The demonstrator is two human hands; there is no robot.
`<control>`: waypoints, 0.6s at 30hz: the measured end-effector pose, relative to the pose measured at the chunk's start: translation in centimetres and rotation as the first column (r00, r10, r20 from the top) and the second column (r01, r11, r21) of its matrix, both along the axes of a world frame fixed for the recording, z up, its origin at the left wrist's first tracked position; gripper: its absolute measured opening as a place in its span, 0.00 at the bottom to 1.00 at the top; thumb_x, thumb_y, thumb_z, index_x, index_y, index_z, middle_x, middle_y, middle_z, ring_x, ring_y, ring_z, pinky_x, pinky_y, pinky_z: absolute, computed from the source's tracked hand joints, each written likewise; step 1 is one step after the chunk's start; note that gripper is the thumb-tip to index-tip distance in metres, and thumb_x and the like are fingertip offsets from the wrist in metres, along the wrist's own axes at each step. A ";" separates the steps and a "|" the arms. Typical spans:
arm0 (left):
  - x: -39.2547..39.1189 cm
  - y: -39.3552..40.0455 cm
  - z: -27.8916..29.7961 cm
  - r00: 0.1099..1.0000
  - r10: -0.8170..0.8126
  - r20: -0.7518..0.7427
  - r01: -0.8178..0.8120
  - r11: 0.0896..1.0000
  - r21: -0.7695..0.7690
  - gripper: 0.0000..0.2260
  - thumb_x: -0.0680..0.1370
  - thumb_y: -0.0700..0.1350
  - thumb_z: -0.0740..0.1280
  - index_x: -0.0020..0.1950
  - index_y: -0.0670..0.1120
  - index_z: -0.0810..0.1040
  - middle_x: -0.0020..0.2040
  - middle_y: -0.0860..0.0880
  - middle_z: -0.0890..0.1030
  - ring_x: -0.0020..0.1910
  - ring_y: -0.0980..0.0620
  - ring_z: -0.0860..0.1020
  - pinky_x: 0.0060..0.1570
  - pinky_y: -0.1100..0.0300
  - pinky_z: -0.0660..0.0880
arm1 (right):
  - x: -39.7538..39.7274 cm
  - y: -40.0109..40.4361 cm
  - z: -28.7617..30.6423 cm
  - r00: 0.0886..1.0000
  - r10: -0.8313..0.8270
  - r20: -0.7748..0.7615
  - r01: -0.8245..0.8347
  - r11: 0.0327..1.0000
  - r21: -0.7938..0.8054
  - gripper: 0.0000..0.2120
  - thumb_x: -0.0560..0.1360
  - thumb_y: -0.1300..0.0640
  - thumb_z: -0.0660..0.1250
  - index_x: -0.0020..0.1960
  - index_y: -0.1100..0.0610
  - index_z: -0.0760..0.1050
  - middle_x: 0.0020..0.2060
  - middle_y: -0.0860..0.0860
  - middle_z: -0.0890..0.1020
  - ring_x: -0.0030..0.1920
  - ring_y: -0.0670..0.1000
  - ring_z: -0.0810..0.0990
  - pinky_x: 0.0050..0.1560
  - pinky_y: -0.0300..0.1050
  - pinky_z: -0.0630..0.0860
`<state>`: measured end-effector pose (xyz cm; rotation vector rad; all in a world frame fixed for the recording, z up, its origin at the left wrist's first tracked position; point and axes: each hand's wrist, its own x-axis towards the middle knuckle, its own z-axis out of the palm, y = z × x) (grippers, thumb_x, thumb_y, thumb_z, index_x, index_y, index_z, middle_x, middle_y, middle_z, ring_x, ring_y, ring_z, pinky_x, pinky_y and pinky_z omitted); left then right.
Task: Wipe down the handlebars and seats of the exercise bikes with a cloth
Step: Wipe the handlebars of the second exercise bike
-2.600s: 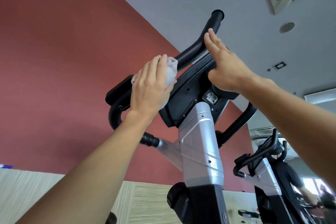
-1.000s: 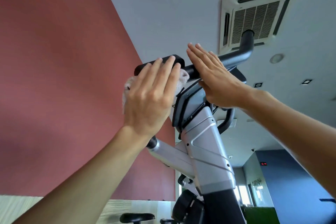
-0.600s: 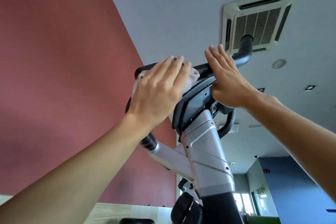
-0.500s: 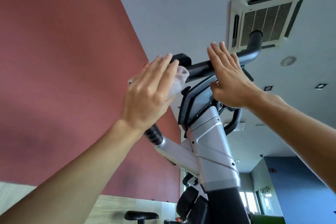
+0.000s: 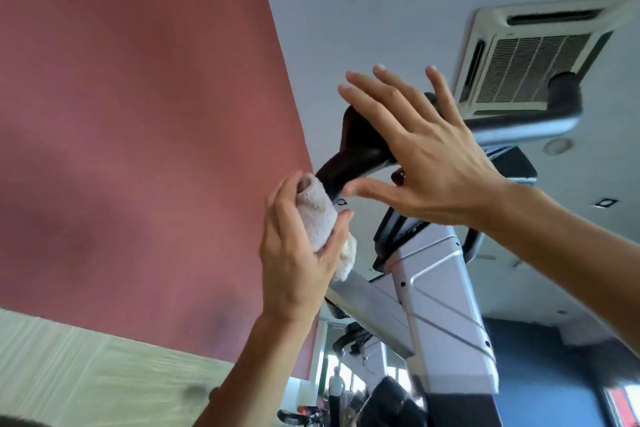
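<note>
I look up at an exercise bike's black handlebar (image 5: 356,149) from below. My left hand (image 5: 294,253) grips a white cloth (image 5: 317,218) wrapped round the lower left part of the handlebar. My right hand (image 5: 422,156) is spread with straight fingers in front of the handlebar's middle; whether it touches the bar I cannot tell. The right end of the handlebar (image 5: 540,114) curves up toward the ceiling. The silver column (image 5: 440,315) carries the black console (image 5: 398,232).
A red wall (image 5: 138,114) stands at the left above a pale wood panel (image 5: 86,374). A ceiling air-conditioning vent (image 5: 533,55) is at the upper right. Another bike (image 5: 360,343) and a distant person (image 5: 334,386) show low in the background.
My left hand slid down the left bar with the cloth and now curls round it. My right hand spread its fingers and shifted left over the bar's middle.
</note>
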<state>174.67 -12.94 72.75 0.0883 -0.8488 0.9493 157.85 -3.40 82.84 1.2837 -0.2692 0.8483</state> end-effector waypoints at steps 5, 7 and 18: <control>1.1 -0.3 1.0 0.999 0.022 0.024 -0.021 0.998 -0.062 0.25 0.79 0.50 0.74 0.66 0.32 0.74 0.62 0.38 0.79 0.62 0.42 0.80 0.63 0.54 0.78 | 0.5 -0.6 0.9 0.995 0.006 -0.103 -0.021 0.988 -0.150 0.36 0.79 0.28 0.54 0.81 0.46 0.61 0.82 0.53 0.58 0.82 0.58 0.53 0.77 0.72 0.48; 1.4 -0.5 1.1 0.998 0.024 0.054 -0.020 0.997 -0.070 0.25 0.79 0.49 0.74 0.67 0.32 0.74 0.63 0.37 0.79 0.63 0.41 0.80 0.63 0.50 0.78 | 0.7 -0.8 1.0 0.992 0.005 -0.125 -0.028 0.984 -0.179 0.34 0.79 0.31 0.55 0.80 0.47 0.63 0.81 0.56 0.59 0.82 0.60 0.53 0.77 0.73 0.47; 0.5 -0.5 1.1 0.993 -0.109 0.037 0.113 0.987 -0.111 0.23 0.80 0.49 0.73 0.67 0.33 0.75 0.63 0.38 0.79 0.62 0.42 0.79 0.65 0.51 0.77 | 1.5 -0.6 -0.6 0.998 -0.001 -0.063 -0.001 0.999 -0.033 0.32 0.80 0.36 0.55 0.79 0.51 0.65 0.82 0.59 0.56 0.82 0.61 0.49 0.79 0.67 0.51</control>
